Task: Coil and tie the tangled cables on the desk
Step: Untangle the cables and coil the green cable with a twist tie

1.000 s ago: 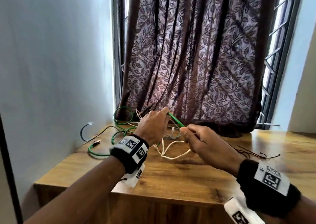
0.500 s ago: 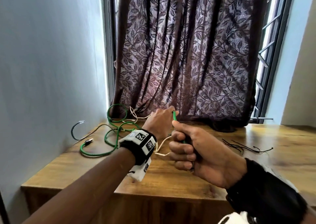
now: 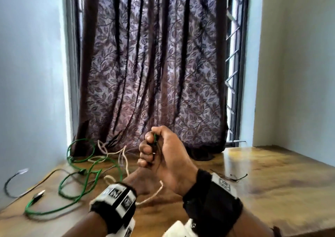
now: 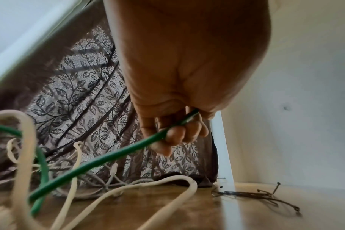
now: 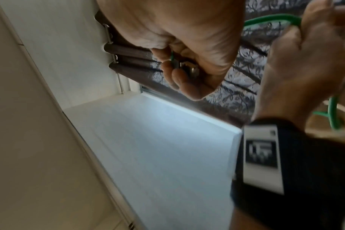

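Two hands are working on one green cable (image 4: pixel 108 156). The right hand (image 3: pixel 165 157) is hovering above the table (image 3: pixel 272 197). Its fingers are curling into a fist around the cable's end, where one small metal-tipped plug (image 5: pixel 194 70) is showing between them. The left hand (image 4: pixel 187 74) is sitting just below and behind it, and its curled fingers are pinching the same cable a little further along. From there the rest of the cable is trailing down and lying in loose loops on the left part of the table.

Pale cream cord (image 4: pixel 24 147) is tangling through those loops; I cannot tell whether it is one piece or two. One black cable (image 3: pixel 6 184) is lying at the far left. A small bunch of thin dark wires (image 4: pixel 246 193), too fine to count, is lying well apart on the right. One leaf-patterned curtain (image 3: pixel 154 73) is hanging behind.
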Motion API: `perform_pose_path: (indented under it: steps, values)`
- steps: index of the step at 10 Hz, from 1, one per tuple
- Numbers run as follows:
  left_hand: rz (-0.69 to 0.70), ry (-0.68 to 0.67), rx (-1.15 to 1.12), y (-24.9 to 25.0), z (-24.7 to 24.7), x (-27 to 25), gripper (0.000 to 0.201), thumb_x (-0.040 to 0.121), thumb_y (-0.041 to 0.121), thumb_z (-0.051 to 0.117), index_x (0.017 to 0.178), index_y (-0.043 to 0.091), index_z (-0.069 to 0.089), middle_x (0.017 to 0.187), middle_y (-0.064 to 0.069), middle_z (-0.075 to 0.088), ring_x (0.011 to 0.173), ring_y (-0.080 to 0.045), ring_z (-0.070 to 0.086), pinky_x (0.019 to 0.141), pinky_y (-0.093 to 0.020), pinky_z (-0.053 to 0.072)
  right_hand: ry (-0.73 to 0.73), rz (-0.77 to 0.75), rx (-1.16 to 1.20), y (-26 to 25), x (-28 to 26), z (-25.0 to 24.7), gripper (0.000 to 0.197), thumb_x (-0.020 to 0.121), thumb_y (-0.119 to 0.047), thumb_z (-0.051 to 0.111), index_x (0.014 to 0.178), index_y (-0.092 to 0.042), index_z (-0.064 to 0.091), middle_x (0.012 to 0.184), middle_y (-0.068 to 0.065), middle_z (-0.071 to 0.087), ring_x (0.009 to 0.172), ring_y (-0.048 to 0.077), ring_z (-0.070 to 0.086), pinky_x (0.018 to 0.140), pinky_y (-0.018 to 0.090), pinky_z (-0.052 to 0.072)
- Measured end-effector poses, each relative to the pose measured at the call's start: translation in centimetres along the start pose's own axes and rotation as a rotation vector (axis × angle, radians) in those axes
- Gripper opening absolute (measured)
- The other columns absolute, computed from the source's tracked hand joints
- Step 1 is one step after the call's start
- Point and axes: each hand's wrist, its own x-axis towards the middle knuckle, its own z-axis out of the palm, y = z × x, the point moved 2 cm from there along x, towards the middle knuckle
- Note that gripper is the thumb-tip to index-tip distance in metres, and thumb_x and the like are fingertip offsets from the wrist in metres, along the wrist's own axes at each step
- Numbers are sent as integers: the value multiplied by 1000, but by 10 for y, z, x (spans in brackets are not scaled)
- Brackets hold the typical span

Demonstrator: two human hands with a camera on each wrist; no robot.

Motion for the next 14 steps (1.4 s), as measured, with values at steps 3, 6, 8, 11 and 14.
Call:
perform_pose_path:
  steps: [3,6,8,11,14]
  values:
    - [131,651,-716,-61,35,54,67,94,84,12,93,29,50,88,-1,70,84,-25,67,73,-43,52,209,-308,279,-23,121,-78,38,111,-29,36,76,-18,46,63,3,46,55,16,38,60,31,33]
    - [-26,677,-809,-118,2,86,68,100,64,47,53,16,42,46,0,39,45,-18,47,49,-32,34,438,-216,1,29,193,-169,38,112,-28,36,77,-16,45,59,4,53,53,20,47,63,38,42]
    - [-3,706,-967,-92,19,100,61,100,58,55,60,13,57,49,-6,51,49,-21,51,49,-33,39,272,-96,-566,41,180,-177,39,113,-38,35,89,-12,52,69,9,71,69,27,63,80,46,55]
    - [-42,865,-1116,-97,24,87,48,102,51,59,67,21,71,49,10,53,45,-10,44,48,-25,36,-102,47,-611,40,154,-142,39,111,-40,42,96,-6,55,70,17,65,52,27,58,60,36,55]
    - [-75,970,-1194,-96,35,87,43,103,44,61,65,26,55,54,18,57,47,-6,46,50,-19,36,-181,224,-481,54,144,-120,59,104,-63,38,72,-15,49,53,2,32,35,10,23,38,23,31]
